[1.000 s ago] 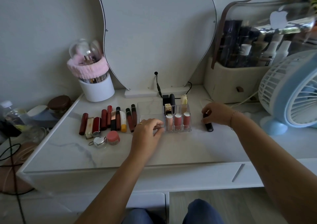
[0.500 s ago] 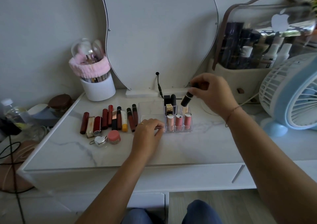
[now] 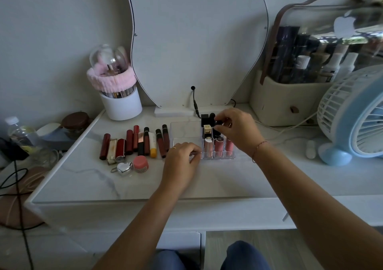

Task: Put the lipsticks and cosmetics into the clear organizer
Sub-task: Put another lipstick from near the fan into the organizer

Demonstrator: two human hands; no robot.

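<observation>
Black lipstick (image 3: 216, 132) betw. R fingers (image 3: 225, 115)

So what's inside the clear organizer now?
Three pink tubes in front, a gold-capped lipstick and black lipsticks behind. The right hand pinches another black tube there, covering the back-right slots.

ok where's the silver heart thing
Head view, left of centre: the silver heart case lies just left of the pink jar, in front of the lipstick row.
</observation>
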